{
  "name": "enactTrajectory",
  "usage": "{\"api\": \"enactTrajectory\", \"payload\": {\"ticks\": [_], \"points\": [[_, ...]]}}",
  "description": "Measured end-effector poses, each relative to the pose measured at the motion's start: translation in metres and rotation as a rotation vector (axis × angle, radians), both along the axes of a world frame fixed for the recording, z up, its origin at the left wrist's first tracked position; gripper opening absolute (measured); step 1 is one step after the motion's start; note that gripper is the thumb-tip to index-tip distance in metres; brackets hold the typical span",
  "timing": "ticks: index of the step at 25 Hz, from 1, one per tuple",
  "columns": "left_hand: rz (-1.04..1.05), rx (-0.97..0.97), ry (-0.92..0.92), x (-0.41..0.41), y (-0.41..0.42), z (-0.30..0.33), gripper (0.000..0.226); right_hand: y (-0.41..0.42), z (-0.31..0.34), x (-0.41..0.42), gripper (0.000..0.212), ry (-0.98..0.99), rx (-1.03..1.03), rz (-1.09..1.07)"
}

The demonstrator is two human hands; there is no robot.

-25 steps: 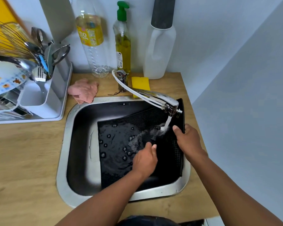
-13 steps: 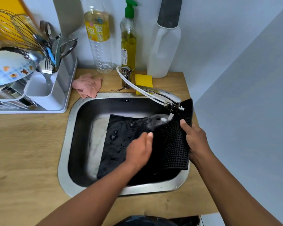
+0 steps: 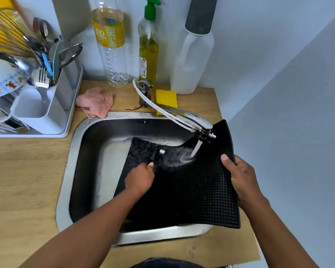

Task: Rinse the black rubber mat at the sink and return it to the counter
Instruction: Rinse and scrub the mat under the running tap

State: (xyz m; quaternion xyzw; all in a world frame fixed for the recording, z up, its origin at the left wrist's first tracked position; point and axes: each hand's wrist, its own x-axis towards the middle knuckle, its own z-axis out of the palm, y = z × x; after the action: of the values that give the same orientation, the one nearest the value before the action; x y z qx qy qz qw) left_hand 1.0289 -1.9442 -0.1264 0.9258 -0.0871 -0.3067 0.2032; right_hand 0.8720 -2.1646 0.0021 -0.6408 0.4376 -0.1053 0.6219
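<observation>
The black rubber mat, covered in small studs, sags into the steel sink, its right side lifted over the sink's right rim. Water runs from the chrome tap onto the mat's upper middle. My right hand grips the mat's raised right edge, thumb on the studded face. My left hand presses with curled fingers on the wet middle of the mat, left of the stream; whether it pinches the mat is unclear.
A wooden counter surrounds the sink. A white drying rack with cutlery and a whisk stands at the left. Behind the sink are a pink cloth, yellow sponge, clear bottle, soap dispenser and white jug. A wall is close on the right.
The mat's right side has risen from lying in the sink to standing over the right rim in my right hand. My left hand stays rubbing the wet middle.
</observation>
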Motion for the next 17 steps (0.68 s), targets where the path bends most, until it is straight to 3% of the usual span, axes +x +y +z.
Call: {"api": "enactTrajectory", "payload": {"ticks": [3,6,8,13,15,17], "points": [[-0.125,-0.298,-0.111,-0.042,-0.036,0.027,0.044,-0.003,0.0,-0.005,0.016,0.046,-0.032,-0.023],[-0.205,-0.397,-0.087,-0.075,-0.062,0.037,0.043,-0.004,0.003,-0.006,0.016,0.051,-0.056,-0.013],[-0.189,-0.35,-0.071,-0.072,-0.06,0.025,0.042,-0.002,0.007,-0.01,0.015,0.014,-0.018,-0.019],[0.025,0.05,0.038,-0.004,-0.003,-0.021,0.048,0.001,0.015,-0.019,0.02,-0.098,0.13,-0.038],[0.08,0.039,0.043,0.011,0.008,-0.022,0.047,-0.001,0.016,-0.016,0.018,-0.071,0.167,-0.062],[0.052,-0.138,0.006,0.004,-0.008,-0.006,0.043,-0.002,0.015,-0.01,0.017,0.035,0.153,-0.086]]}}
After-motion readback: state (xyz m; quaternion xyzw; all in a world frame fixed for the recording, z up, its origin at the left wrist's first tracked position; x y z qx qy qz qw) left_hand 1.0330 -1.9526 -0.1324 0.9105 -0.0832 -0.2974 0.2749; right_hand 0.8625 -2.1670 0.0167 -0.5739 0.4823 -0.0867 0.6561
